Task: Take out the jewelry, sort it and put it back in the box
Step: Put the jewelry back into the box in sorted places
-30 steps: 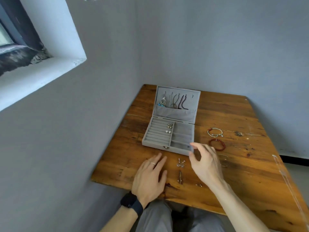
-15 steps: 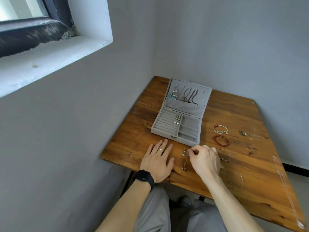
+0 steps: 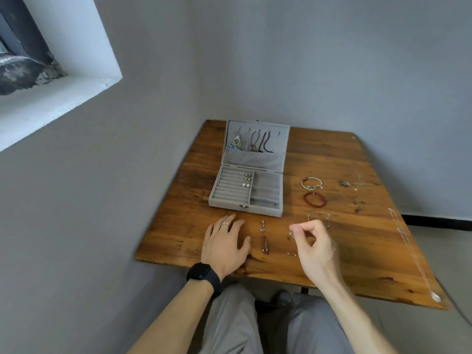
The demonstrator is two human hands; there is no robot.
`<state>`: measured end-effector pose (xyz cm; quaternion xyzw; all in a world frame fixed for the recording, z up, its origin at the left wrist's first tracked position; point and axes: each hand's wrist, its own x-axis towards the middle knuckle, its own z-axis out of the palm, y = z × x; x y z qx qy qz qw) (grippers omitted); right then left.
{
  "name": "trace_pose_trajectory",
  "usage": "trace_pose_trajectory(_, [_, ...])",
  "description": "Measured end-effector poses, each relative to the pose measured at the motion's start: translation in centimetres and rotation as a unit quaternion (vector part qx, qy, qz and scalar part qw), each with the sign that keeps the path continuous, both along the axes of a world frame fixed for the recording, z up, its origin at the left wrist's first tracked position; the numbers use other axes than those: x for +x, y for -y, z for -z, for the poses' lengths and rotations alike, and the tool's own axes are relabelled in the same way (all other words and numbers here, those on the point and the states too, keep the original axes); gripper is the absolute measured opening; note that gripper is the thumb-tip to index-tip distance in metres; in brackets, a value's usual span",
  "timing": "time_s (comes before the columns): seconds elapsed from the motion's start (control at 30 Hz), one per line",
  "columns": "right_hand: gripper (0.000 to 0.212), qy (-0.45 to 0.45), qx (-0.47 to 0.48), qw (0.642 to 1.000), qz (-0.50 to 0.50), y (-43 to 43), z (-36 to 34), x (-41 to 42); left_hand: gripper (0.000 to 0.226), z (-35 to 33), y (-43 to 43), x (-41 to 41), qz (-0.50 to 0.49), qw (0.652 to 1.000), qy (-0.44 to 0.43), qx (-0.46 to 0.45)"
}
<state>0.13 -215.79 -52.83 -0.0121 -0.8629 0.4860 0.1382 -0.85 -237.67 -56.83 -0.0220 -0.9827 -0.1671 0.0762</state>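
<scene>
- the grey jewelry box [image 3: 231,204] stood open at the back of the wooden counter [image 3: 357,238], with stud earrings [image 3: 247,180] in its ring rows.
- the left hand [image 3: 224,245] lay flat and released on the counter.
- the right hand [image 3: 315,242] pinched a small earring [image 3: 293,234] just above the counter.
- another earring [image 3: 262,226] lay between the hands.
- the red bead bracelet [image 3: 314,199] lay right of the box.

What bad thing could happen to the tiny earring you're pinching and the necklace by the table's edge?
The right hand pinches a tiny earring above the table; if it slips, it may bounce and be hard to find on the dark wood. The thin necklace lies along the table's right edge, with its pendant near the corner, so a brushing arm could sweep it off.
</scene>
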Motion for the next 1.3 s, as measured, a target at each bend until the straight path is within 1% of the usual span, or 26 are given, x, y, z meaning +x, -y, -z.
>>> trace_pose_trajectory(0.17, [0.008, 0.008, -0.087, 0.996, 0.027, -2.6, 0.3, 4.3, 0.044, -2.4, -2.6, -1.9, -0.019, 0.996, 0.001, 0.082])
trace_pose_trajectory(0.27, [0.010, 0.009, -0.117, 0.992, 0.039, -3.7, 0.5, 6.5, 0.042, -2.9, -4.4, -3.3, -0.047, 0.992, 0.025, 0.115])
trace_pose_trajectory(0.37, [0.010, 0.006, -0.131, 0.991, 0.041, -4.6, 0.4, 7.9, 0.023, -2.6, -5.1, -4.1, -0.066, 0.991, 0.027, 0.117])
trace_pose_trajectory(0.43, [0.013, 0.001, -0.140, 0.990, 0.034, -5.3, 0.1, 8.5, 0.016, -2.5, -5.1, -4.2, -0.069, 0.988, 0.029, 0.132])
trace_pose_trajectory(0.5, [0.016, -0.005, -0.142, 0.990, 0.020, -5.9, -0.3, 8.7, 0.011, -2.5, -4.8, -4.1, -0.061, 0.982, 0.029, 0.174])
trace_pose_trajectory(0.57, [0.017, -0.008, -0.136, 0.991, 0.005, -6.2, -0.8, 8.6, 0.005, -2.8, -4.0, -3.7, -0.048, 0.970, 0.019, 0.236])
trace_pose_trajectory(0.73, [0.014, -0.001, -0.147, 0.989, -0.029, -5.5, -1.6, 7.0, 0.005, -3.6, -0.8, -2.5, -0.059, 0.944, -0.013, 0.325])
trace_pose_trajectory(0.9, [0.017, -0.008, -0.101, 0.992, -0.077, -2.8, -2.6, 3.8, 0.012, -3.8, 3.4, -2.2, -0.090, 0.917, -0.017, 0.388])
trace_pose_trajectory(1.03, [0.015, -0.012, -0.059, 0.991, -0.119, 0.7, -3.6, 0.0, 0.004, -3.5, 6.2, -2.5, -0.142, 0.896, -0.016, 0.420])
trace_pose_trajectory(1.13, [0.013, -0.023, -0.020, 0.990, -0.141, 3.7, -4.2, -3.4, 0.009, -3.1, 8.1, -3.2, -0.158, 0.897, -0.026, 0.413])
trace_pose_trajectory(1.3, [0.012, -0.043, 0.051, 0.984, -0.163, 8.1, -3.8, -8.8, 0.008, -2.5, 10.7, -4.8, -0.180, 0.899, -0.049, 0.397])
